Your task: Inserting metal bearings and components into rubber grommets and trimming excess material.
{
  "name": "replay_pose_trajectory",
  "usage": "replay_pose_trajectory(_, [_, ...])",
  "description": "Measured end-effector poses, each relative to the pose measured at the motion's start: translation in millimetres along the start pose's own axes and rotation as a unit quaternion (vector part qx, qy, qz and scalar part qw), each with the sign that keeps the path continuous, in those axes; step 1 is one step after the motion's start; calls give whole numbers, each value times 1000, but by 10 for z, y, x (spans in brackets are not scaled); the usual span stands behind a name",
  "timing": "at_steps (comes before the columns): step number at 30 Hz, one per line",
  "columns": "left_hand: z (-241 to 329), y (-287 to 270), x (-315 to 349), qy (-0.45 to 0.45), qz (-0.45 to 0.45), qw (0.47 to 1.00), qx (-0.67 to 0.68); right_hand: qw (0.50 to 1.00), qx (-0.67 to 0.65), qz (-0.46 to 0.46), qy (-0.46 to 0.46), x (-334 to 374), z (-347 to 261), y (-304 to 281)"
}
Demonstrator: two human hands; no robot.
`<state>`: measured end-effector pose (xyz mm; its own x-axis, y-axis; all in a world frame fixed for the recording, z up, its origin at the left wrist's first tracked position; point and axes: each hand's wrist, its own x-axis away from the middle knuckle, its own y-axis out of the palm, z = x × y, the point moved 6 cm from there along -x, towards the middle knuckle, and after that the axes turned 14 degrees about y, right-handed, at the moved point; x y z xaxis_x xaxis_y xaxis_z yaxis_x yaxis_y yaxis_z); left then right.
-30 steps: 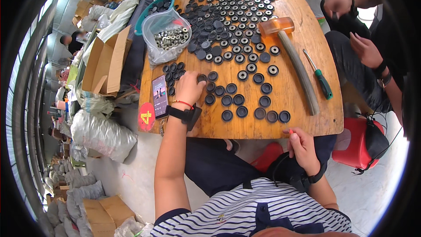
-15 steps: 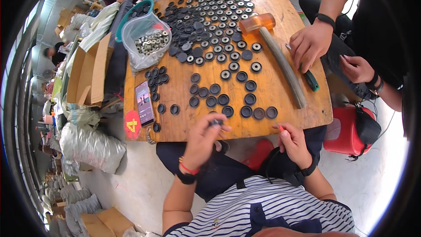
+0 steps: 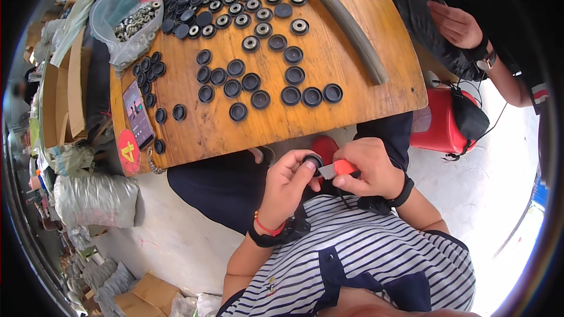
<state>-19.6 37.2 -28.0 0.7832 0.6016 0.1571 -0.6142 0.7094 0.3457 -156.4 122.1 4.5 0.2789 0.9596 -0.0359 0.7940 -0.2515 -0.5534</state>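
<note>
Bright right-side glare, bent edges

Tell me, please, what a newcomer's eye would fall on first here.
Probably the many black round caps, some with metal rings, on the far part of the wooden table. Next comes the orange-headed mallet to their right. In front of the table, the left hand holds one cap close to a flat red-handled tool in the right hand.

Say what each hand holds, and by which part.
The left hand pinches a black round cap at its edge, between thumb and fingers. The right hand grips a knife by its red handle.
</note>
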Motion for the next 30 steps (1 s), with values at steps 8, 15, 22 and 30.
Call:
replay_pose_trajectory(8, [-17, 71, 28, -56, 8, 997, 48, 995, 72, 34, -56, 36, -116, 47])
replay_pose_trajectory(15, [-45, 82, 31, -127, 3, 988, 87, 994, 84, 39, -50, 14, -88, 29])
replay_pose_trajectory(22, [-51, 78, 51, -161, -36, 985, 46, 1000, -2, 6, 15, 29, 107, -78])
replay_pose_trajectory(30, [-58, 89, 16, -172, -25, 982, 67, 997, 61, -9, -45, 20, -40, 18])
